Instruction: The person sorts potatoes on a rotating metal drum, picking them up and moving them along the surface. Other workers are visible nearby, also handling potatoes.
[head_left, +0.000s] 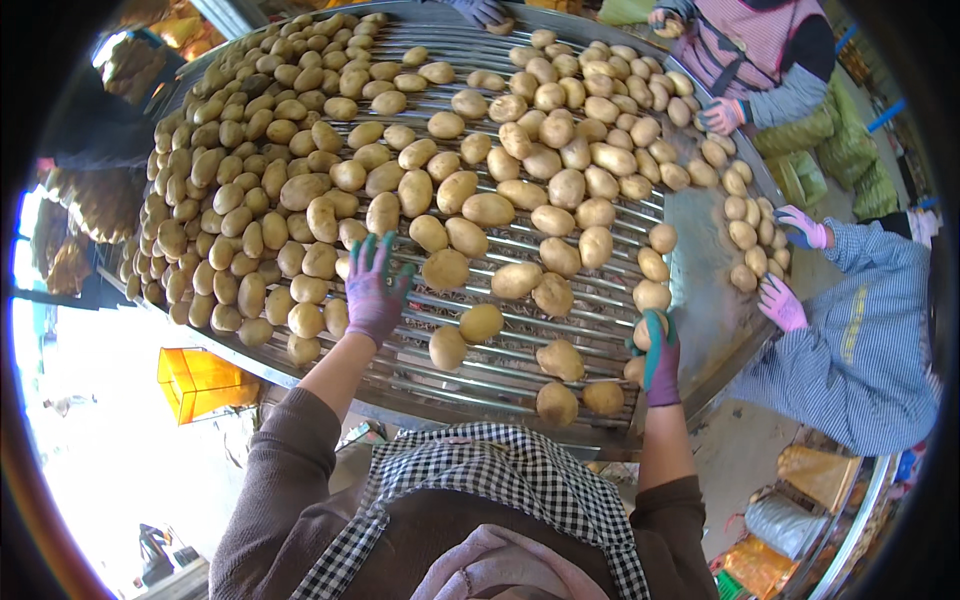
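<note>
My left hand (373, 291), in a purple and green glove, is spread over the metal roller bars (420, 382) beside the heaped potatoes (247, 217). Nothing shows in its grasp, though its fingertips come close to a potato (383, 213). At the right edge of the rollers, my right hand (663, 364) wears a matching glove and has its fingers and thumb around a potato (643, 334). Another potato (634, 369) lies just below it, partly covered. Between my hands, loose potatoes (448, 347) rest on the bars.
A metal side plate (705, 247) borders the rollers on the right. Beyond it, a co-worker's gloved hands (783, 304) are beside a row of potatoes (742, 234). Another gloved hand (724, 116) rests at the far right rim. A yellow crate (206, 386) stands at lower left.
</note>
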